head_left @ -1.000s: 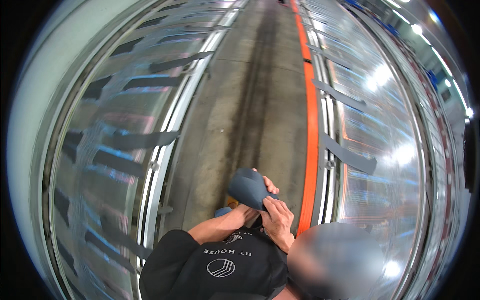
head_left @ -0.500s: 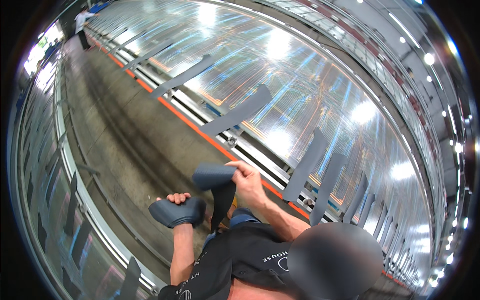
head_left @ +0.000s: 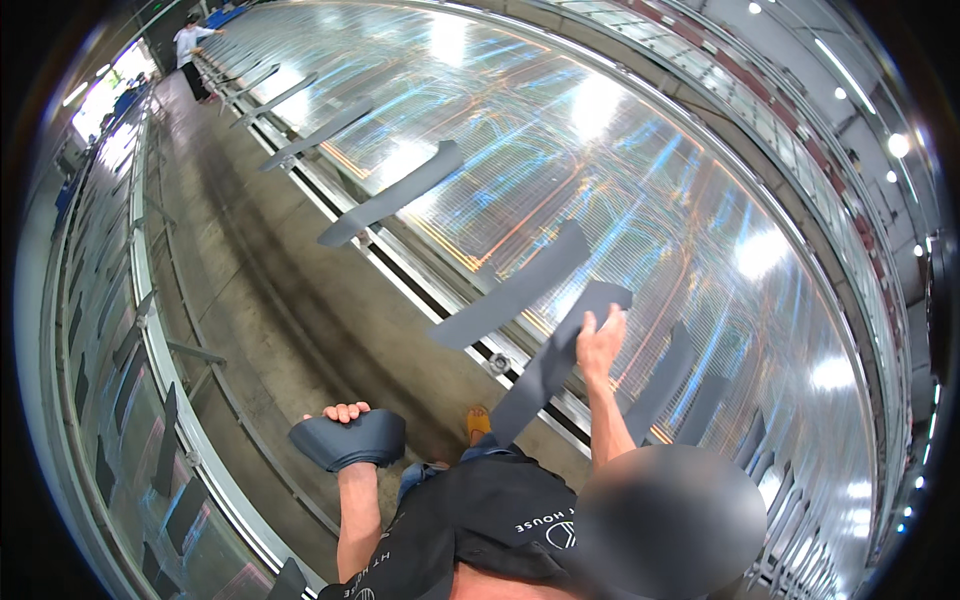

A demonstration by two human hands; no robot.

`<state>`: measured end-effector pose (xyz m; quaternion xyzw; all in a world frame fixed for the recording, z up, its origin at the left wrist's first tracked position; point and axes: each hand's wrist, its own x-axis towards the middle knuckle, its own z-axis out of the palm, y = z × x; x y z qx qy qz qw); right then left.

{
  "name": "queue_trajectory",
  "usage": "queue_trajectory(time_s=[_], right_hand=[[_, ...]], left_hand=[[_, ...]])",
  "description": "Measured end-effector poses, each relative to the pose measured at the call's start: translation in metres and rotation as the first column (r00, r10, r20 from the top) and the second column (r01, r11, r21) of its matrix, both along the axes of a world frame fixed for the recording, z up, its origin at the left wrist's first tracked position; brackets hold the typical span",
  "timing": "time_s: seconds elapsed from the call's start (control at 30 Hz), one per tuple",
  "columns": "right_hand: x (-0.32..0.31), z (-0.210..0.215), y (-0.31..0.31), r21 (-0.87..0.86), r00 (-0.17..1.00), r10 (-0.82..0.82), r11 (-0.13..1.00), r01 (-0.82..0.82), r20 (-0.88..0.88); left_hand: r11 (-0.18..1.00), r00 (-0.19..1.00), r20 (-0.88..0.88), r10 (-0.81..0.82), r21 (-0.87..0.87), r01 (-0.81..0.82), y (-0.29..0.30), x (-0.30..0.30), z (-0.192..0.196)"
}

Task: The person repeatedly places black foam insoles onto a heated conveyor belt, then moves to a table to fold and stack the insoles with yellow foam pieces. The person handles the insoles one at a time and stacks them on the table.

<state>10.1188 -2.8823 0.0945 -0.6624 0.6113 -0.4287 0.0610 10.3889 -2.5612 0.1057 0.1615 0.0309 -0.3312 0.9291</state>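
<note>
A grey strip [head_left: 552, 365] has now been spread across the table [head_left: 660, 215], so set out; the stack [head_left: 350, 440] is clasped by the left hand [head_left: 347, 412], the right hand's [head_left: 600, 345] grip loosely open.

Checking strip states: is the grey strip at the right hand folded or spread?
Spread: the grey strip extends lengthwise across the table's edge by the right hand.

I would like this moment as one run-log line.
left hand: holds curved grey stack | right hand: at grey strip overhanging table | co-worker: beside table
</note>
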Motion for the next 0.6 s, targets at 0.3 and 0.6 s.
queue_trajectory(time_s=[0.3,0.6], right_hand=[[0.218,0.108,0.196,0.122,-0.045,0.977,-0.072,-0.990,0.206],[0.336,0.098,0.210,-0.008,0.124,0.989,0.124,-0.992,-0.084]], left_hand=[[0.992,0.996,0.088,-0.028,-0.119,0.038,-0.039,0.072,-0.017],[0.959,0.971,0.137,-0.194,-0.184,0.217,-0.060,0.174,0.015]])
